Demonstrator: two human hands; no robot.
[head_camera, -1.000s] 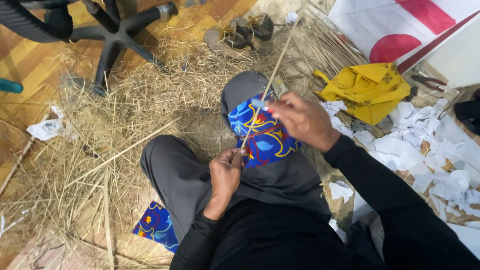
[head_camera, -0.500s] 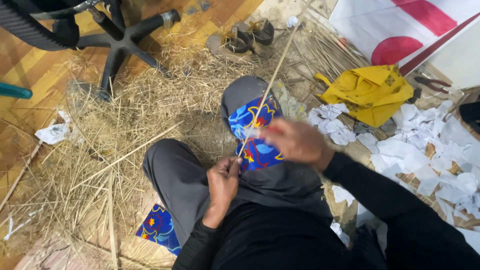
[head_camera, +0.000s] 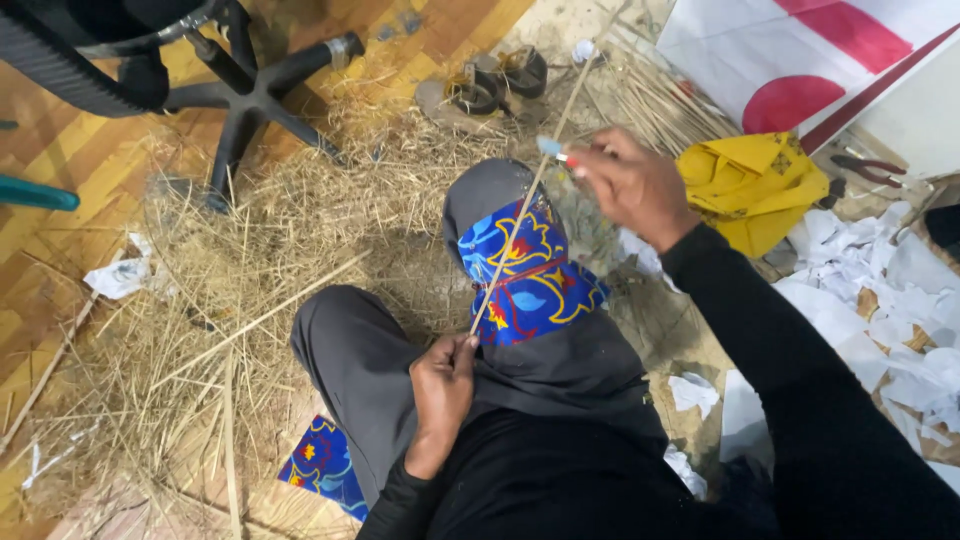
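Thin bamboo stick (head_camera: 520, 215) slanted from near-left up to far-right over the patterned cloth (head_camera: 525, 275) on the knee. Lower end pinched shut in left hand (head_camera: 440, 395); right hand (head_camera: 635, 185) farther up the shaft (fingers closed on a small blade (head_camera: 552, 150), seemingly).

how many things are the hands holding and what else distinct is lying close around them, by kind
thin stick held by left hand and right hand: 1
small blade tool in the right hand: 1
patterned blue cloth on the knee: 1
yellow folded cloth: 1
black chair base: 1
pliers: 1
total: 6
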